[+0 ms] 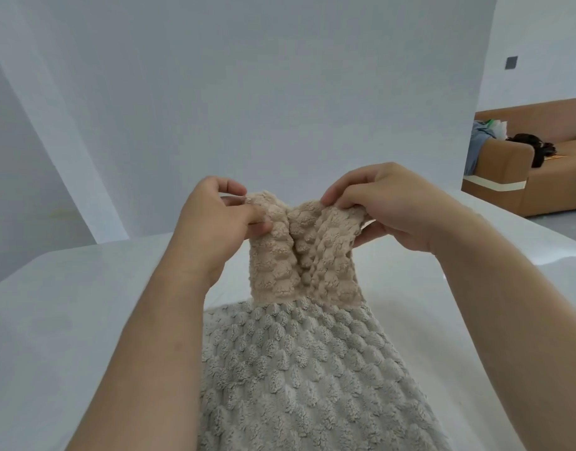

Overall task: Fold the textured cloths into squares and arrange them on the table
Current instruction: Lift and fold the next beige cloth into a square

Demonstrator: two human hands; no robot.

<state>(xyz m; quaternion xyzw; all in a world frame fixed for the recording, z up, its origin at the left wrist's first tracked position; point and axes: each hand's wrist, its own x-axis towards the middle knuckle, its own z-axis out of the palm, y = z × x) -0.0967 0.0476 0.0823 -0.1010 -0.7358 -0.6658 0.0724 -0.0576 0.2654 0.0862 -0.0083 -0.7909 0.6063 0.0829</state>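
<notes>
White table spans near scene, edge curving far right. Pale wall behind. Left hand pinches beige cloth top left corner; right hand grips top right. Beige cloth hangs bunched above table, lower edge meeting grey cloth, which lies flat, near centre. Far right: dark switch on wall, brown sofa.

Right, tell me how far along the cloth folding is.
Nothing looks finished: no folded square shows on the white table. In hand: the beige cloth, held up by its top edge, left hand and right hand pinching it, bunched and not yet folded. Left: fold the beige one, then the grey cloth lying spread out nearer the person, and arrange both.
</notes>
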